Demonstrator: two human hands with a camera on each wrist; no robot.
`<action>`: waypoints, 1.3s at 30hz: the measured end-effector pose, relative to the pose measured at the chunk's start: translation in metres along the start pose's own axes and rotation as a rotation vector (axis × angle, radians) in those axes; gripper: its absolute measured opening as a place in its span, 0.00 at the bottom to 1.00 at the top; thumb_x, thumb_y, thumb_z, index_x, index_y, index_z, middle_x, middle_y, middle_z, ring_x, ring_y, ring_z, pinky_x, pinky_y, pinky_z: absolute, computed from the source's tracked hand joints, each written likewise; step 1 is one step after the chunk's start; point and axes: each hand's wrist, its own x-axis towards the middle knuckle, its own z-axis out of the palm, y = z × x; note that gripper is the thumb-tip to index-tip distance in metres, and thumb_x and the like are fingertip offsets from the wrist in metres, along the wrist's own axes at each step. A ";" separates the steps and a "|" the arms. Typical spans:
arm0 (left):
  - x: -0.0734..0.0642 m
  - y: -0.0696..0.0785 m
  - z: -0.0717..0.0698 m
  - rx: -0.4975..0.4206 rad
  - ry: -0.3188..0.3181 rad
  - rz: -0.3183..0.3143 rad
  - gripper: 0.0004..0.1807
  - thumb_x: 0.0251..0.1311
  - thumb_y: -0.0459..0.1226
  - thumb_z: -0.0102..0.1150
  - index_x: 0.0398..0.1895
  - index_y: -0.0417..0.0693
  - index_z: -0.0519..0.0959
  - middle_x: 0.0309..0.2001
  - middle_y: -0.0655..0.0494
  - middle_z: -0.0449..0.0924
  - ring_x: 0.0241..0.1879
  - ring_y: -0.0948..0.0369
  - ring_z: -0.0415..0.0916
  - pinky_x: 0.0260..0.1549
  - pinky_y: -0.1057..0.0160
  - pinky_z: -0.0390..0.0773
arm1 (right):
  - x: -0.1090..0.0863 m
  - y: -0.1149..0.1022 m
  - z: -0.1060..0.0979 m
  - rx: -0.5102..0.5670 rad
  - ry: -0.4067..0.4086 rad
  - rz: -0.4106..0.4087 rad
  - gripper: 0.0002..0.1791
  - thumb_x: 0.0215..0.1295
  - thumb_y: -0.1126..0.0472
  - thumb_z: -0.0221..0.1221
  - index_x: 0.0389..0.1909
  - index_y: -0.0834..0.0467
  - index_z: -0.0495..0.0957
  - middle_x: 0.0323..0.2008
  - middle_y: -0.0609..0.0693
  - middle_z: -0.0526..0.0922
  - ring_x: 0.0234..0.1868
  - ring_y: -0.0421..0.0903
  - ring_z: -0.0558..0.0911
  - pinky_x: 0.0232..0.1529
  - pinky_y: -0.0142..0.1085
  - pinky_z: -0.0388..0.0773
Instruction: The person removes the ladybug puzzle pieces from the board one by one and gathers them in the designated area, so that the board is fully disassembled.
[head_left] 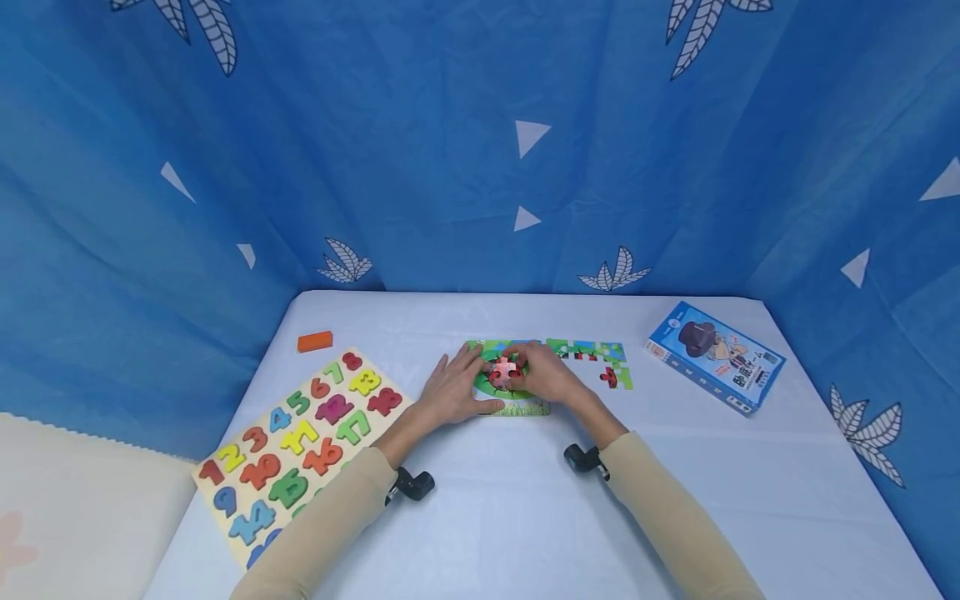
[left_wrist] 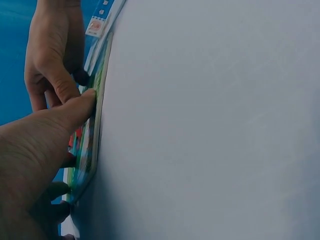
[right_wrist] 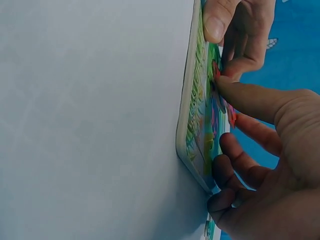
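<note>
A jigsaw board (head_left: 525,410) with a ladybug picture and a grass strip lies flat on the white table. My right hand (head_left: 551,375) pinches a red jigsaw piece (right_wrist: 231,117) between thumb and finger, tilted just over the board's picture. Spread along the board's left side, my left hand (head_left: 450,392) rests with its fingers mostly straight and its thumb on the front edge. Its fingertips are close to the ladybug; whether they touch the piece I cannot tell. Several loose jigsaw pieces (head_left: 585,348) lie right of the board, one of them a red and green piece (head_left: 617,378).
On the left lies a wooden number board (head_left: 281,417) with coloured numerals, partly under the left forearm. An orange block (head_left: 315,342) sits behind it. A blue game box (head_left: 716,357) stands at the back right. Blue curtain (head_left: 480,167) hangs behind the table.
</note>
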 end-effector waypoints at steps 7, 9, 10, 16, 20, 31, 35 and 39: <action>0.000 0.000 0.001 -0.005 -0.013 -0.012 0.36 0.56 0.67 0.62 0.60 0.55 0.75 0.80 0.48 0.49 0.80 0.50 0.42 0.74 0.37 0.47 | -0.001 0.000 -0.001 0.095 0.063 0.004 0.19 0.67 0.58 0.66 0.58 0.50 0.79 0.43 0.51 0.80 0.42 0.46 0.78 0.43 0.43 0.78; 0.001 0.000 0.001 0.002 -0.014 -0.016 0.36 0.56 0.67 0.62 0.60 0.55 0.75 0.80 0.48 0.49 0.80 0.50 0.42 0.74 0.38 0.47 | -0.002 -0.001 -0.001 0.139 0.088 -0.003 0.16 0.69 0.59 0.64 0.56 0.50 0.80 0.43 0.50 0.82 0.41 0.46 0.80 0.42 0.43 0.79; 0.001 0.000 0.001 0.005 -0.013 -0.017 0.37 0.56 0.67 0.62 0.60 0.55 0.75 0.80 0.48 0.49 0.80 0.50 0.42 0.74 0.38 0.47 | -0.002 -0.002 -0.001 0.160 0.100 -0.004 0.14 0.69 0.60 0.63 0.54 0.51 0.80 0.42 0.50 0.84 0.41 0.46 0.81 0.42 0.42 0.80; 0.001 0.000 0.001 -0.003 -0.018 -0.017 0.37 0.57 0.67 0.62 0.61 0.55 0.75 0.81 0.48 0.48 0.80 0.50 0.41 0.74 0.38 0.46 | -0.004 -0.005 0.001 0.247 0.146 0.006 0.10 0.71 0.60 0.62 0.51 0.52 0.81 0.39 0.48 0.86 0.41 0.44 0.85 0.41 0.41 0.82; 0.001 -0.001 0.001 0.004 -0.027 -0.020 0.37 0.57 0.68 0.61 0.60 0.56 0.74 0.81 0.48 0.47 0.80 0.51 0.40 0.74 0.38 0.46 | -0.004 -0.005 0.002 0.269 0.150 0.009 0.09 0.70 0.62 0.62 0.50 0.52 0.80 0.37 0.47 0.86 0.39 0.43 0.85 0.39 0.39 0.82; 0.000 -0.001 0.000 0.004 -0.037 -0.020 0.37 0.57 0.68 0.60 0.61 0.56 0.74 0.81 0.48 0.46 0.80 0.52 0.39 0.74 0.39 0.45 | -0.004 -0.004 0.003 0.308 0.148 0.012 0.09 0.70 0.62 0.62 0.49 0.51 0.80 0.37 0.47 0.85 0.39 0.44 0.85 0.39 0.38 0.82; -0.001 0.000 0.000 -0.008 -0.041 -0.020 0.37 0.58 0.68 0.60 0.61 0.56 0.74 0.81 0.48 0.46 0.80 0.52 0.39 0.74 0.39 0.44 | -0.004 -0.003 0.004 0.334 0.146 0.002 0.09 0.71 0.61 0.62 0.50 0.51 0.80 0.37 0.48 0.84 0.40 0.44 0.85 0.39 0.39 0.82; -0.001 0.000 0.000 -0.009 -0.036 -0.017 0.36 0.58 0.68 0.60 0.61 0.56 0.74 0.81 0.48 0.46 0.80 0.51 0.39 0.74 0.38 0.44 | -0.008 -0.002 0.001 0.372 0.142 0.017 0.10 0.72 0.59 0.61 0.51 0.49 0.80 0.39 0.48 0.84 0.41 0.44 0.85 0.40 0.39 0.82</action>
